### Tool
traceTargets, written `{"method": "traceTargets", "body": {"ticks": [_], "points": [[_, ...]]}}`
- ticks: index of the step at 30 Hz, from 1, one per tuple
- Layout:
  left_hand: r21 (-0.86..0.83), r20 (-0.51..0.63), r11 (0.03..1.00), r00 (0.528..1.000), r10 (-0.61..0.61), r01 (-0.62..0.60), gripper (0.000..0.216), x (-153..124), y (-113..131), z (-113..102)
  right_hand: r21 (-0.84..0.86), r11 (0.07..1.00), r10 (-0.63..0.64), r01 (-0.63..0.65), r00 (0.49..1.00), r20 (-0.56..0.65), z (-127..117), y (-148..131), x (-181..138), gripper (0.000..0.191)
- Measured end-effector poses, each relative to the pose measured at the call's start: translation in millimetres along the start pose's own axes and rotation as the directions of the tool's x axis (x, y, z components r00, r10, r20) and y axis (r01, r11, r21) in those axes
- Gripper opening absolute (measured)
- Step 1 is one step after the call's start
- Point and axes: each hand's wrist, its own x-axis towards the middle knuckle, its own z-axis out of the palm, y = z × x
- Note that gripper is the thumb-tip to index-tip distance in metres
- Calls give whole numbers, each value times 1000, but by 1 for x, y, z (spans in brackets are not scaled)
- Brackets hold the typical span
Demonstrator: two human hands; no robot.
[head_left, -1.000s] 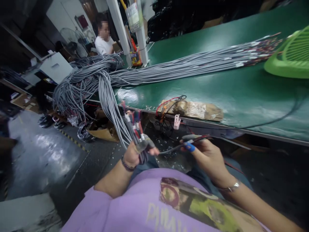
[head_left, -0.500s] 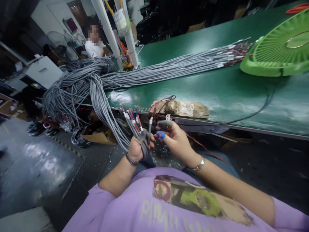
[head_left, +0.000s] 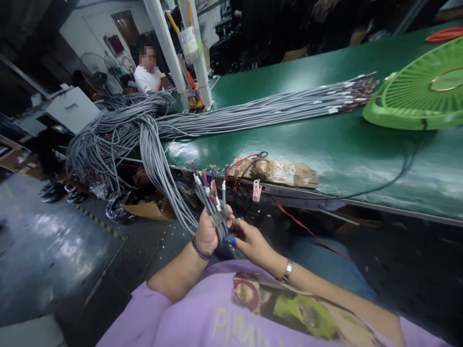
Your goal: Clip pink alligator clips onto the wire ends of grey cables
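Note:
My left hand is closed around a small bunch of grey cables whose stripped, coloured ends point upward. My right hand, with a blue cot on one fingertip and a grey one on another, pinches the lower part of that same bunch right beside my left hand. The cables I hold run from a large hanging bundle of grey cables that drapes off the green table.
A long sheaf of grey cables lies across the table. A green fan rests at the right, its black cord trailing to the edge. A taped cardboard pad sits on the front edge. Another person sits far left.
My right hand brought a single cable leftward from out at the right and joined it to the bunch in my left hand; both hands now touch.

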Motion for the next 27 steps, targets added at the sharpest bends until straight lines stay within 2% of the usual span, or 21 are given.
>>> {"method": "traceTargets", "body": {"ticks": [5, 9, 13, 17, 19, 22, 25, 27], "points": [[9, -21, 1000, 1000, 7, -7, 42, -3, -2, 1, -182, 983, -34, 28, 999, -26, -1, 6, -5, 4], [25, -41, 1000, 999, 9, -8, 49, -4, -4, 4, -386, 922, -26, 1, 998, -57, -2, 2, -9, 10], [45, -104, 999, 995, 3, 2, 48, -3, -5, 7, -483, 876, -36, -5, 996, -76, -3, -3, -10, 9], [118, -153, 993, 988, 9, 9, 45, -3, 1, 9, -476, 879, -63, 29, 997, -54, -7, -3, -12, 5], [189, -120, 981, 993, -19, 41, 41, -5, 5, 8, -455, 890, -65, 35, 997, -51, -12, 2, -14, 5], [261, -71, 962, 995, -66, 82, 38, -8, 11, 1, -397, 918, -66, 15, 991, -114, -23, 10, -19, 7], [209, -86, 972, 992, -95, 111, 39, -8, 14, -10, -310, 951, -43, -7, 987, -154, -31, 15, -27, 14], [119, -66, 985, 990, -121, 129, 38, -5, 13, -18, -259, 966, -13, -14, 995, -101, -31, 16, -32, 16]]}}
